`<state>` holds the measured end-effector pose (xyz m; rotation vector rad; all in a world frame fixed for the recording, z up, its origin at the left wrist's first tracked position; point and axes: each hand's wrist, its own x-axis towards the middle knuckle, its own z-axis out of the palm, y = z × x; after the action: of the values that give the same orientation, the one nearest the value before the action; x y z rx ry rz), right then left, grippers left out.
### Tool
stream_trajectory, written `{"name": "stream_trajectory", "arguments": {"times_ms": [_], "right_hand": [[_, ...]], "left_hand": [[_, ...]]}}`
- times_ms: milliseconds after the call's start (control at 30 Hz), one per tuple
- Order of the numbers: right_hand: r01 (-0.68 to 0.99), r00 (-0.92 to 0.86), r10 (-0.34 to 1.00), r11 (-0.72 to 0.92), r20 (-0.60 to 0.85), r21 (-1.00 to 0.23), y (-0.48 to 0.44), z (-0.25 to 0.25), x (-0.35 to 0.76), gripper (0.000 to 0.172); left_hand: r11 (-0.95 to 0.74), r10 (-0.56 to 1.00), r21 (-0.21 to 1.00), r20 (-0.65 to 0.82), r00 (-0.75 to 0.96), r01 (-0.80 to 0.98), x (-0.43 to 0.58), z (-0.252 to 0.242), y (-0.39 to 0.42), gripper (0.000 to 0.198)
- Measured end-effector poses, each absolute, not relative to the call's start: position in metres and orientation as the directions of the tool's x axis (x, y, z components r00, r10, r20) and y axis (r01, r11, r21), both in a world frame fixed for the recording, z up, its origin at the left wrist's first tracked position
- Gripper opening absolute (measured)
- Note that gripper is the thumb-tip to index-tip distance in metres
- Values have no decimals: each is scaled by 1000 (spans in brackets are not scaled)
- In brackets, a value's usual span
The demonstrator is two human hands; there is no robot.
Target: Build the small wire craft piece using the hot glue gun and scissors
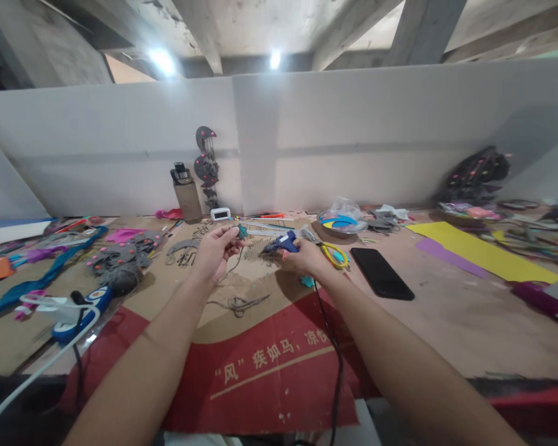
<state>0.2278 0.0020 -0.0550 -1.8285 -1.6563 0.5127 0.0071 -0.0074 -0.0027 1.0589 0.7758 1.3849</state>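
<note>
Between the thumb and fingers of my left hand (219,249) is a small teal felt piece (242,231), with a thin grey string (235,265) running down from about that hand. My right hand (302,255) is wrapped round a blue hot glue gun (281,243), whose nozzle points left toward the felt piece, apart from it. A black cord (338,356) hangs below the right hand. Under both hands lies a cardboard sheet (260,396) with a red printed part. Loose grey string (239,303) is bunched on it. Another teal piece (307,282) sits below the right hand.
Yellow-handled scissors (333,255) and a black phone (382,274) lie to the right. Farther back stand a bottle (186,195), a small white clock-like device (220,214) and a round tray (337,230). Grey felt pieces (123,257) and a power strip (84,316) are at left.
</note>
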Motion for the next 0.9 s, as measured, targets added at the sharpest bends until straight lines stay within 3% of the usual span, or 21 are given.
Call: {"name": "stream_trajectory", "arguments": {"times_ms": [100,200,333,400,467,667,900], "right_hand": [[626,213,939,82,272,-776,2,-47,224,18],[461,213,921,199,326,-865,-7,-36,214,26],[125,69,925,363,373,-924,-28,-21,193,33],[38,-8,913,407,407,-913,-39,-17,185,33],[51,-51,901,433,431,-900,-47,-16,180,30],[315,-72,866,490,495,-813,-51,-20,180,21],[395,-105,833,536,543,-746,-50,-21,180,22]], "left_hand": [[-142,984,917,173,51,-372,7,-6,-6,26],[-177,981,923,195,18,-342,7,-9,-4,27],[-210,977,917,209,-42,-340,5,-10,-2,27],[-215,977,908,203,-69,-361,4,-9,-1,27],[-212,977,899,196,-82,-383,3,-8,-1,28],[-197,980,888,166,-111,-416,3,-7,-1,26],[-199,980,882,173,-100,-426,3,-8,-1,25]]}}
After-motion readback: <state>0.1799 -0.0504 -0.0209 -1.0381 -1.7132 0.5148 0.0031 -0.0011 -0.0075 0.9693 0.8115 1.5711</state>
